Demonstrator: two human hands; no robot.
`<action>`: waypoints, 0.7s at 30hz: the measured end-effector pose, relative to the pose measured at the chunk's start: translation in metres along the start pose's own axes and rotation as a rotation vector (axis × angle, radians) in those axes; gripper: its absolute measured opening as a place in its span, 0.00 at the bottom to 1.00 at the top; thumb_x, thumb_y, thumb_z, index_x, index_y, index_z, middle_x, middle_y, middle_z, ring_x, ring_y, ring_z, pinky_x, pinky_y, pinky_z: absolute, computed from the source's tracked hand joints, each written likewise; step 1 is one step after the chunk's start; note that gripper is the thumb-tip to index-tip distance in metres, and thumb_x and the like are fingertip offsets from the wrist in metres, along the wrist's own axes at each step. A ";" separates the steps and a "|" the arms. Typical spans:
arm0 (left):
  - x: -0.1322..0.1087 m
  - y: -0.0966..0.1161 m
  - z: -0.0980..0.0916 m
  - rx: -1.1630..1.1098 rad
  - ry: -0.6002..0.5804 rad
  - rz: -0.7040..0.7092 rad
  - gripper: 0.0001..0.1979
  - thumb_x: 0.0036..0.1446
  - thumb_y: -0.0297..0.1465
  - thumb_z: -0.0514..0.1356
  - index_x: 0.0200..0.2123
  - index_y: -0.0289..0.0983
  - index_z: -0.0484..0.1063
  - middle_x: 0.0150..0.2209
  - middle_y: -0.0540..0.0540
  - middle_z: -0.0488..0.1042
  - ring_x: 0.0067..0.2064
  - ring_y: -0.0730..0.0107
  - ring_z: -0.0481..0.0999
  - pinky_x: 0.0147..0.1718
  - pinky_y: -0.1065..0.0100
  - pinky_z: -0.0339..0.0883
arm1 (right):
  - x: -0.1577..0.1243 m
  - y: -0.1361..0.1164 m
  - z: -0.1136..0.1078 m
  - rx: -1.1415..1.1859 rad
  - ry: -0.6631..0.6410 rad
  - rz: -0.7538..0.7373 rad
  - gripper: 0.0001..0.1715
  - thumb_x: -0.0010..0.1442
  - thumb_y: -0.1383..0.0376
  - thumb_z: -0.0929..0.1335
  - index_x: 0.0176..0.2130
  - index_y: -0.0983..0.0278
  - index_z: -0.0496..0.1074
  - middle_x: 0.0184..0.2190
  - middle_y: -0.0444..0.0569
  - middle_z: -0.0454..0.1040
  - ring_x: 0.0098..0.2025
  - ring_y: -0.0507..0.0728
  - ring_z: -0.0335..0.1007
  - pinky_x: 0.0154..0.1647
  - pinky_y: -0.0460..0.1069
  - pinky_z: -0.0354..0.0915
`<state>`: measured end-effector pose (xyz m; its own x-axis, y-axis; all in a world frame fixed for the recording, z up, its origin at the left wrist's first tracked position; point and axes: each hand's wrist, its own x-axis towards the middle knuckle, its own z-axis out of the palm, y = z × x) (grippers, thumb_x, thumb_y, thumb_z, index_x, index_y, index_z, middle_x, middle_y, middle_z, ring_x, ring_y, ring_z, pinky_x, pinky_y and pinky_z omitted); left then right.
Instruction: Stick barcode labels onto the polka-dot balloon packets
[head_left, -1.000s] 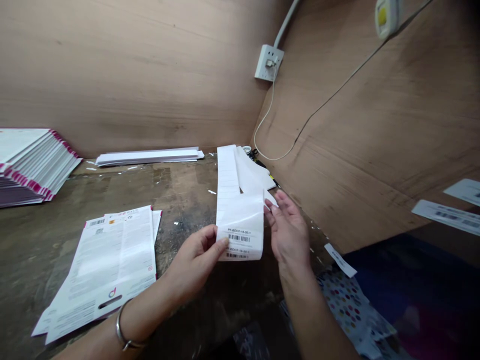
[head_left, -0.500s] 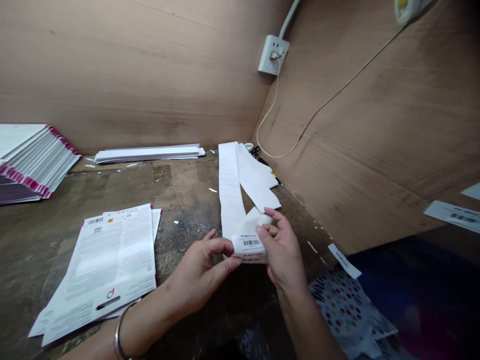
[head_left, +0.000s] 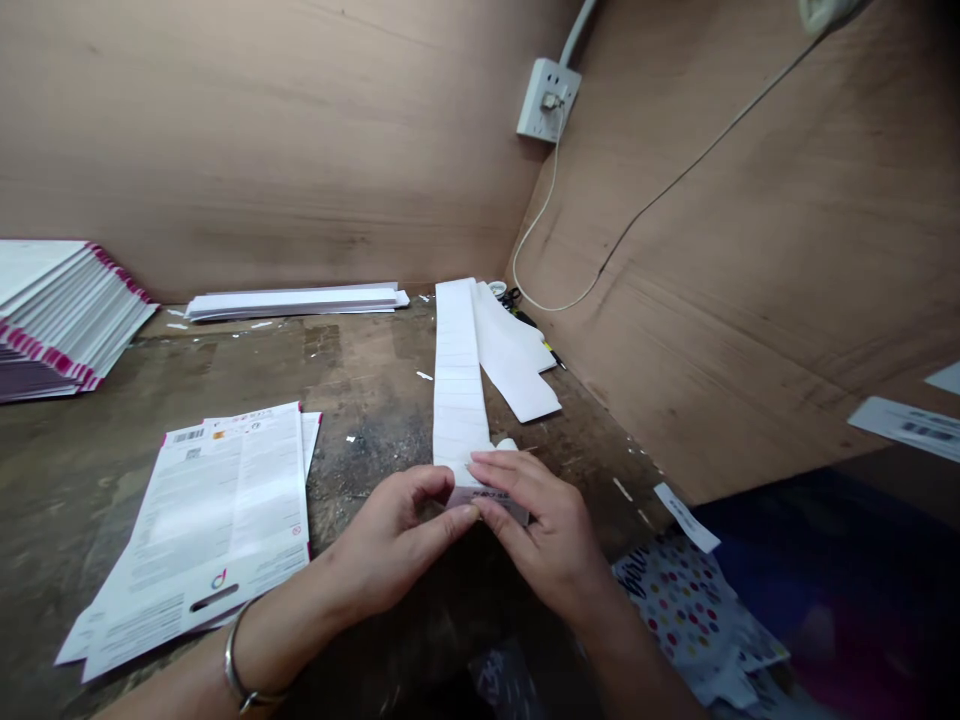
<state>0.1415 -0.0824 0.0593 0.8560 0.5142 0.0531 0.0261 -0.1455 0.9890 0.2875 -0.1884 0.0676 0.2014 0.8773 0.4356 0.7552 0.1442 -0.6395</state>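
The left hand (head_left: 405,540) and right hand (head_left: 547,525) pinch the printed label strip (head_left: 459,390) at its near end (the rest trails across the surface (head_left: 371,385)); uneven grip could crease it.

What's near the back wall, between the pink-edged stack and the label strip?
The head view shows a low white pile and small scraps between the stack and label strip.

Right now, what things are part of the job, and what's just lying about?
In the job, it seems:
- printed label strip, held by the left hand and right hand

Lying about, in neither hand:
- printed white packets
- fanned stack
- long white strips
- dotted packaging
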 end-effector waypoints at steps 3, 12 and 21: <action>0.001 -0.001 0.000 0.128 0.000 0.024 0.13 0.58 0.39 0.56 0.32 0.36 0.74 0.31 0.47 0.75 0.36 0.65 0.71 0.37 0.68 0.65 | -0.002 -0.002 0.003 0.048 -0.003 0.050 0.12 0.60 0.68 0.66 0.45 0.60 0.73 0.42 0.49 0.74 0.45 0.55 0.70 0.46 0.50 0.67; 0.000 -0.003 -0.002 0.393 -0.020 0.144 0.14 0.60 0.31 0.51 0.22 0.37 0.63 0.23 0.52 0.64 0.27 0.73 0.63 0.27 0.72 0.55 | -0.002 -0.005 0.006 0.102 0.045 0.094 0.06 0.60 0.67 0.66 0.35 0.60 0.74 0.32 0.46 0.74 0.36 0.54 0.71 0.37 0.48 0.66; 0.000 -0.011 -0.001 0.245 -0.064 0.036 0.12 0.61 0.33 0.52 0.26 0.36 0.69 0.25 0.51 0.69 0.28 0.72 0.65 0.28 0.73 0.58 | -0.006 -0.001 0.019 0.313 0.263 0.458 0.11 0.59 0.59 0.66 0.31 0.63 0.73 0.27 0.44 0.74 0.29 0.54 0.69 0.29 0.46 0.65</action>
<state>0.1409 -0.0803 0.0486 0.8894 0.4515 0.0712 0.1126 -0.3673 0.9233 0.2741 -0.1853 0.0536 0.6393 0.7454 0.1887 0.3442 -0.0581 -0.9371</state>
